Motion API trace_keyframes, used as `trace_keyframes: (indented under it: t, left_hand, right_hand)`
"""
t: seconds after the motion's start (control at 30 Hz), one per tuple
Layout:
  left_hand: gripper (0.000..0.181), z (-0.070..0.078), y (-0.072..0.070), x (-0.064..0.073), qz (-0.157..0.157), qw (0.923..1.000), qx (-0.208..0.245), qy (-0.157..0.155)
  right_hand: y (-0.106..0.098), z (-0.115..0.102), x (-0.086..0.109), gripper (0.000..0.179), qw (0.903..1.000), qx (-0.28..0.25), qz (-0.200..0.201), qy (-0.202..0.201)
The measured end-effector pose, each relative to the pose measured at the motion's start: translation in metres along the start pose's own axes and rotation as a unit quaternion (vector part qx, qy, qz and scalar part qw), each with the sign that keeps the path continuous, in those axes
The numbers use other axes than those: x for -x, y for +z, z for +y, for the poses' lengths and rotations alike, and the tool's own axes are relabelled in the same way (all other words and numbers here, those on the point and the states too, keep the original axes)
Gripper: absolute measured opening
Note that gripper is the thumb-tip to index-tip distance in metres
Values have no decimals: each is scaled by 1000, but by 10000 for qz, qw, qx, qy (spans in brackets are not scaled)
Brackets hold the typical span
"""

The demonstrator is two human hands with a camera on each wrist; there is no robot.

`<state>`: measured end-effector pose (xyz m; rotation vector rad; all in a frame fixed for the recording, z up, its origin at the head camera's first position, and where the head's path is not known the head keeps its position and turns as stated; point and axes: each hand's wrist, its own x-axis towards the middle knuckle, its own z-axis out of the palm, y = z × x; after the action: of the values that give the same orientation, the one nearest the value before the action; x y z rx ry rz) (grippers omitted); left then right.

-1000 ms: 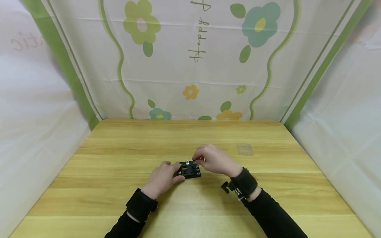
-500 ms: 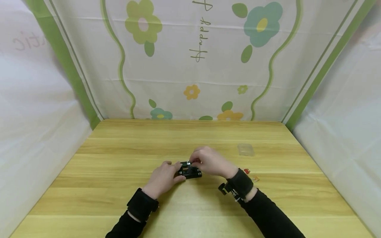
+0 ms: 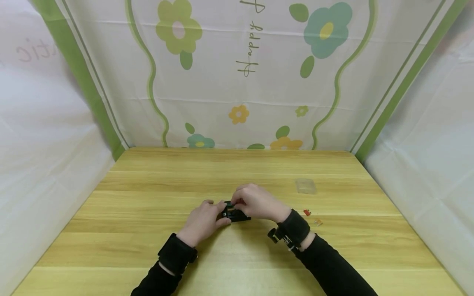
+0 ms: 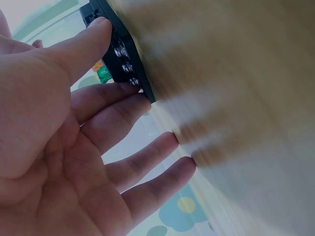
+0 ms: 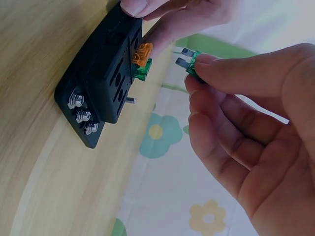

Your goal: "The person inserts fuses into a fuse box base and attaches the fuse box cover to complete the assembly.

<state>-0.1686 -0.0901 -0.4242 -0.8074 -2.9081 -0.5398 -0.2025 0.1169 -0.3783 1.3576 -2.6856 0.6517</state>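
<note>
A black fuse block [image 3: 238, 216] lies on the wooden table between both hands, with metal screw terminals along its ends. My left hand [image 3: 203, 220] grips its left end, thumb on the near side and forefingers on the far side. Two blade fuses sit in the block side by side, one orange [image 5: 142, 53] and one green [image 5: 142, 72]. My right hand [image 3: 261, 204] pinches another green blade fuse [image 5: 193, 62] between thumb and forefinger. Its metal prongs point at the block and are apart from it in the right wrist view. In the head view that hand covers the block's far right part.
On the table to the right lie a small red fuse [image 3: 307, 212] and an orange fuse [image 3: 318, 222]. Behind them is a clear plastic cover [image 3: 305, 186]. A threaded metal stud [image 5: 130, 100] sticks up from the block. Printed fabric hangs around the table on three sides.
My right hand has moved left over the block, from its far right corner toward its middle. The red and orange fuses have come into view beside the wrist. My left hand keeps its grip.
</note>
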Motion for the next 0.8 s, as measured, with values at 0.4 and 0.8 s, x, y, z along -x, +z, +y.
trace_keyframes:
  t: [0.4,0.8]
  left_hand:
    - [53,0,-1,1,74,10000,-25,48]
    - [50,0,-1,0,67,10000,52,48]
  right_hand:
    - [7,0,-3,11,9998,96,-152,-58]
    - [9,-3,-8,10,9992,11,-346,-201]
